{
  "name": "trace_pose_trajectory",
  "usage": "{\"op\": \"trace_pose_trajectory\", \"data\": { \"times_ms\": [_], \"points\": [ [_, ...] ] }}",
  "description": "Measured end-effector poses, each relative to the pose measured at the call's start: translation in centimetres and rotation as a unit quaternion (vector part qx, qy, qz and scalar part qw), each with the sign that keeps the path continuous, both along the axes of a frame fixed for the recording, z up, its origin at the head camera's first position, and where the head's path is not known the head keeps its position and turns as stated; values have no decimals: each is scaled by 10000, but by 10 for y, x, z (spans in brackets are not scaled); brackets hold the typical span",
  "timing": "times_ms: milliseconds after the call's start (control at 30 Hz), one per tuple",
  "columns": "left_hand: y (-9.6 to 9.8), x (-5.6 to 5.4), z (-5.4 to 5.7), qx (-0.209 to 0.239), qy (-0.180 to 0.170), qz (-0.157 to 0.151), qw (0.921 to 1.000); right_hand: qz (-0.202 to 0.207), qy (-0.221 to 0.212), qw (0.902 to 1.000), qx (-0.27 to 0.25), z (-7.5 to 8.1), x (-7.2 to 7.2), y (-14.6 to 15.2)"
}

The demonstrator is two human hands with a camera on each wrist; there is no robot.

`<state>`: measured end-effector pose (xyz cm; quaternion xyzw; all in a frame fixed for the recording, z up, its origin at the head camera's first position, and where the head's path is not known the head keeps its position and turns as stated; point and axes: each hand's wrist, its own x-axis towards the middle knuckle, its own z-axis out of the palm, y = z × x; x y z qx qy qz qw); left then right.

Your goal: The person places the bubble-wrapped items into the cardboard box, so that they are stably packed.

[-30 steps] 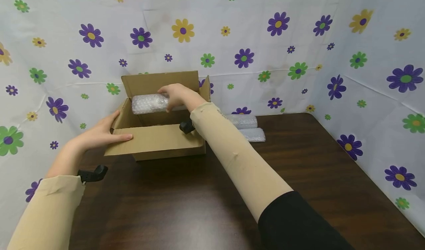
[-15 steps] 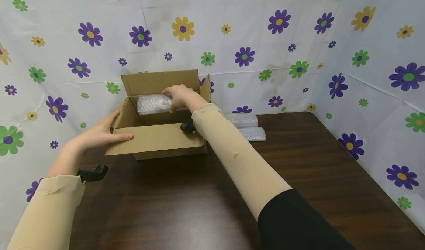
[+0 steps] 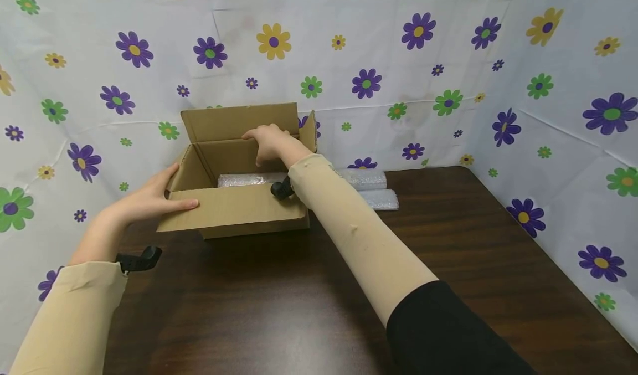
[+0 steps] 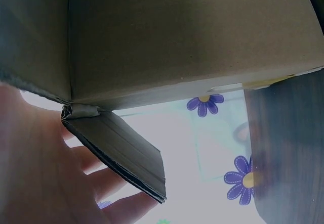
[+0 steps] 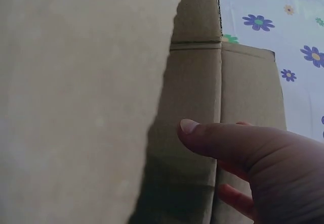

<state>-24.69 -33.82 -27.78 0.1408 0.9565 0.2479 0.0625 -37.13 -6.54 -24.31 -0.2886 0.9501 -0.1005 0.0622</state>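
Observation:
An open cardboard box [image 3: 234, 209] stands near the back wall in the head view, flaps folded out. My left hand [image 3: 143, 202] grips its near left corner, thumb over the front flap and fingers behind the side flap [image 4: 121, 148]. Inside lies a bubble-wrapped bundle [image 3: 244, 179], its lower part hidden by the front flap. Over the box's right half hovers my right hand [image 3: 273, 144], thumb and fingers spread with nothing between them. The right wrist view has its thumb in front of the box's inner wall [image 5: 192, 87]; a blurred cardboard flap fills the left side.
Two more bubble-wrapped bundles [image 3: 381, 199] lie right of the box, partly behind my right forearm. The dark wooden table [image 3: 299, 308] reaches a flower-printed cloth [image 3: 349, 31] at the back and right.
My right hand has let go of the bubble-wrapped bundle, which has dropped lower into the box. Before that, hand and bundle shifted slightly right. My left hand stays on the corner.

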Motion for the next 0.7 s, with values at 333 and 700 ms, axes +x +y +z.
{"op": "trace_pose_trajectory", "data": {
  "times_ms": [333,700],
  "points": [
    [1,1,1,36,-37,-34,10000,306,-145,9991,-244,3,4,3],
    [0,0,1,45,-109,-11,9999,1205,127,9914,-495,15,21,17]
  ]
}}
